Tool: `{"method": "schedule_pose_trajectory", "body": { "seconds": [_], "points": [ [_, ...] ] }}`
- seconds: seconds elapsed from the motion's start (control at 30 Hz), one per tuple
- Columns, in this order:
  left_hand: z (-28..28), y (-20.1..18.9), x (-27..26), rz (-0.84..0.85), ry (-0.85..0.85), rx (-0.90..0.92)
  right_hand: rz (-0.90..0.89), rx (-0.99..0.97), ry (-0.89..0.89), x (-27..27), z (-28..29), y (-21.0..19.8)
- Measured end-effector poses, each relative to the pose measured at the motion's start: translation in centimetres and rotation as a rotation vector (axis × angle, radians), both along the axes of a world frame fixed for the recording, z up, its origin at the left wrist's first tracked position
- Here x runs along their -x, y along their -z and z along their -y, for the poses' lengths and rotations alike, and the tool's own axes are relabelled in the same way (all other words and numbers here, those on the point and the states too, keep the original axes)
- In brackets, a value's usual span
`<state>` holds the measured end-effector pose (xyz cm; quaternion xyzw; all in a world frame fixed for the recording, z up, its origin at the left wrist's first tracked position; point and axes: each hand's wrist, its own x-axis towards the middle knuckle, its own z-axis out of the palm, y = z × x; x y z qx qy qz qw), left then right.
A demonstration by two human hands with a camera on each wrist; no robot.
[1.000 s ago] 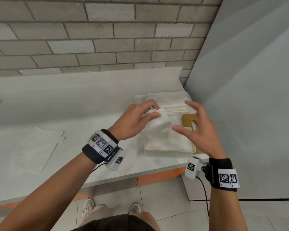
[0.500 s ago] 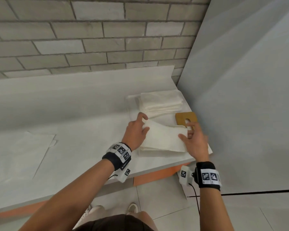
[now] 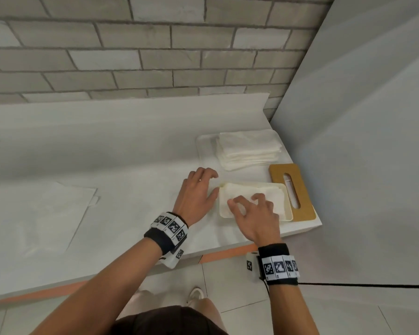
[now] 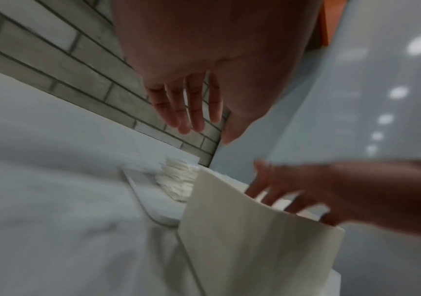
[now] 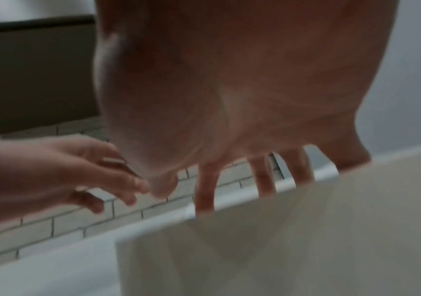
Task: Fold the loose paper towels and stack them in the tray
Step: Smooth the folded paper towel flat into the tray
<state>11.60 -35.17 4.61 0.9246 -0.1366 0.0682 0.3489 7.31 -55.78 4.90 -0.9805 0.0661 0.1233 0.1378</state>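
A folded white paper towel [image 3: 272, 192] lies inside the cream tray [image 3: 288, 204] near the counter's right end. My right hand [image 3: 246, 201] is over the tray, fingers spread, fingertips touching the towel. In the right wrist view its fingers [image 5: 262, 176] dip behind the tray wall [image 5: 280, 240]. My left hand [image 3: 205, 186] hovers just left of the tray, fingers relaxed and empty; the left wrist view shows its fingers [image 4: 186, 108] straight. A loose unfolded towel [image 3: 46, 213] lies flat on the counter at the left.
A stack of folded towels [image 3: 248, 149] sits on a flat white board [image 3: 203, 146] behind the tray. A wooden lid with a slot [image 3: 300, 211] lies right of the tray, by the counter's corner. A grey wall bounds the right side, a brick wall the back.
Both hands brought the folded towel down into the tray. The left hand let go and drew off to the tray's left; the right hand now rests on the towel.
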Motion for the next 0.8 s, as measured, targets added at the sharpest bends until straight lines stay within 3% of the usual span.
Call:
{"method": "schedule_pose_trajectory", "body": {
  "seconds": [0.13, 0.3, 0.4, 0.5, 0.63, 0.7, 0.8],
  "points": [
    [-7.6, 0.2, 0.6, -0.057, -0.039, 0.025, -0.084, 0.004, -0.01, -0.4, -1.1, 0.2],
    [-20.5, 0.7, 1.8, -0.109, -0.25, 0.045, -0.098, 0.047, -0.006, -0.2, -1.9, 0.7],
    [-29.7, 2.3, 2.6, -0.123, -0.398, -0.019, 0.266, 0.009, 0.108, -0.4, -5.7, 0.3],
    [-38.3, 4.5, 3.0, -0.216, -0.547, -0.093, 0.579, -0.118, 0.035, -0.8, -13.4, 0.1],
    [-44.6, 6.6, 1.9, -0.466, -0.678, -0.153, 0.405, -0.338, -0.135, -2.3, -26.0, 2.6],
    [-45.2, 6.8, 1.6, -0.614, -0.641, -0.232, 0.296, -0.401, -0.159, -3.3, -31.8, 4.4],
    [-45.1, 7.6, 1.4, -0.639, -0.548, -0.227, 0.113, -0.475, -0.195, -4.4, -39.5, 6.7]
  ]
}}
